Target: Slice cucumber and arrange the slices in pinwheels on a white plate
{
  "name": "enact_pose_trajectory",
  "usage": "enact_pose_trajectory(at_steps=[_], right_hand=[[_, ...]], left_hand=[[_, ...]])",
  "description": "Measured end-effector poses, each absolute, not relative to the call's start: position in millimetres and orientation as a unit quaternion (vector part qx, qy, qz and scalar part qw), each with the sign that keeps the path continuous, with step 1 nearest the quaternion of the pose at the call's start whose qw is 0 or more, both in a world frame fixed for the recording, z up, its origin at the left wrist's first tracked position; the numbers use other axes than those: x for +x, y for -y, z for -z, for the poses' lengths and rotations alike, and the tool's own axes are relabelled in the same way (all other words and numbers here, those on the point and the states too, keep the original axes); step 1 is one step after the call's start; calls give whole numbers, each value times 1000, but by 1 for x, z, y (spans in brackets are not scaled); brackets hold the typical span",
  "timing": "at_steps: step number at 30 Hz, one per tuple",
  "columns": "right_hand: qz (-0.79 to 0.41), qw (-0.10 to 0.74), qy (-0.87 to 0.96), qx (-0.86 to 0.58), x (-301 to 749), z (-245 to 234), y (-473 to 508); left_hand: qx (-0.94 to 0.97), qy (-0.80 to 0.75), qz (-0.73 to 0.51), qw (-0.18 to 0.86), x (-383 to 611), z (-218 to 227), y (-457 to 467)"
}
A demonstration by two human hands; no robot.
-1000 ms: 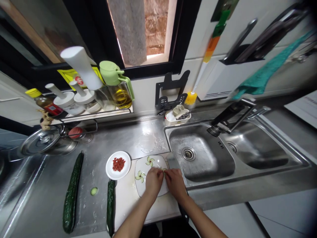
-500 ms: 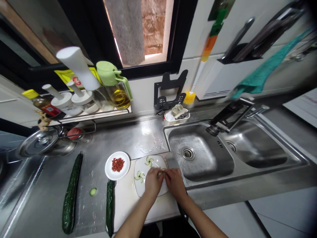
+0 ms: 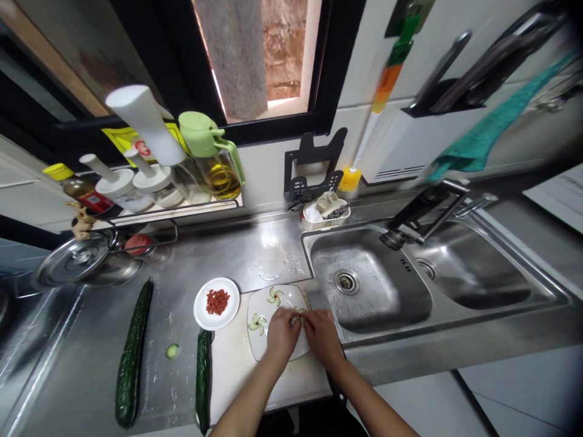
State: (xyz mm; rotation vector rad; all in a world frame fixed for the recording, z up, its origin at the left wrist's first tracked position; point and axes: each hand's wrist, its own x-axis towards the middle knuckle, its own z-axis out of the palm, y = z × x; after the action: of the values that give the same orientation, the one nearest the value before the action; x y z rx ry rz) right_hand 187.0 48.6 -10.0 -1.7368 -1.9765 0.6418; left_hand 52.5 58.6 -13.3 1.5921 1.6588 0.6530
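Note:
My left hand (image 3: 283, 335) and my right hand (image 3: 322, 337) meet over the right part of a square white plate (image 3: 257, 351). Both have thumb and fingers pinched at a pinwheel of thin cucumber slices (image 3: 299, 312), mostly hidden by the fingers. What sits between the fingertips is too small to make out. Two more pinwheels of cucumber slices (image 3: 257, 324) with red centres lie on the plate's left and far sides. Left of it stands a small white dish (image 3: 199, 304) of chopped red bits (image 3: 217, 301). A knife (image 3: 337, 388) lies partly under my right wrist.
The plate is on a white chopping board (image 3: 230, 370), beside a cut cucumber (image 3: 203, 379). A whole cucumber (image 3: 133, 358) and a cucumber end (image 3: 172, 351) lie on the steel counter. The sink (image 3: 364, 273) is right. Oil and seasoning jars stand on a shelf (image 3: 200, 210) behind.
Almost nothing differs. Both hands stay pinched at the same pinwheel on the plate; the whole view has shifted very slightly.

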Motion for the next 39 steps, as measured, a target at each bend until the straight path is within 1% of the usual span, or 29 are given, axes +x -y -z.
enact_pose_trajectory(at_steps=[7,13,17,25,33,39], right_hand=[[-239,220,706,-629,190,11,-51],[-243,200,694,-648,187,11,-54],[-232,189,691,-658,184,9,-57],[-206,196,707,-647,178,5,-58],[-192,165,716,-651,177,0,-55],[-221,195,705,-645,181,4,-54]], left_hand=[[622,-651,-247,359,53,13,-59],[620,-651,-241,365,53,12,-60],[624,-649,-237,366,53,15,-60],[621,-651,-229,371,52,17,-60],[623,-637,-248,380,52,13,-59],[625,-641,-242,375,53,12,-59]])
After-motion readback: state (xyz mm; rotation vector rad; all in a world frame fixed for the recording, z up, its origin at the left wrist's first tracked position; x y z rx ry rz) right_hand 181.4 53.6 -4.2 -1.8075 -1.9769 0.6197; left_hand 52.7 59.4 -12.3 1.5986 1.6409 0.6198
